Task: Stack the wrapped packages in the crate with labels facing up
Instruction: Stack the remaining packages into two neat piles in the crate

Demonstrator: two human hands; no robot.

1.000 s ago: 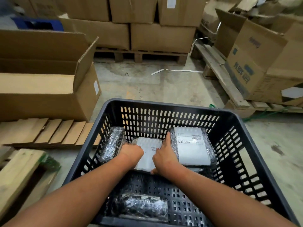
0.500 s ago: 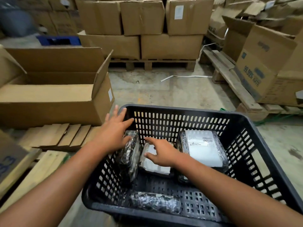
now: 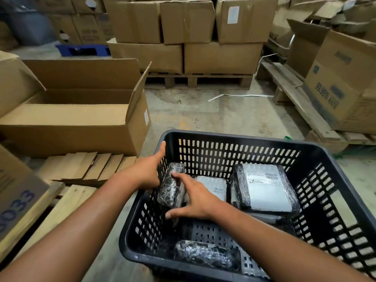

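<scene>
The right hand (image 3: pixel 198 198) is seen at lower centre of the frame, fingers spread, laid over a black-wrapped package (image 3: pixel 169 190) that stands on edge against the left wall of the crate (image 3: pixel 234 139). Its fingertips rest on the package's top and its thumb reaches toward the package's lower end; whether the grip is closed around it cannot be told. The left hand (image 3: pixel 147 171) is held just left of that, outside the crate's left wall, with the thumb lying along the rim near the far left corner; its fingers are hidden behind the wall, so its grip cannot be told.

Just right of the upright package, a second package (image 3: pixel 215 187) lies flat with a white label up, partly covered by the right hand. Further right, a larger package (image 3: pixel 264 190) lies on top of another, its white label facing up. A fourth package (image 3: pixel 205 254), dark side up, is seen at the crate's near wall, at the bottom of the frame.

The crate stands on a concrete floor (image 3: pixel 213 115). An open box (image 3: pixel 77 110) is seen at the left, and stacked cartons (image 3: pixel 183 37) on a pallet (image 3: pixel 199 80) at the top.
</scene>
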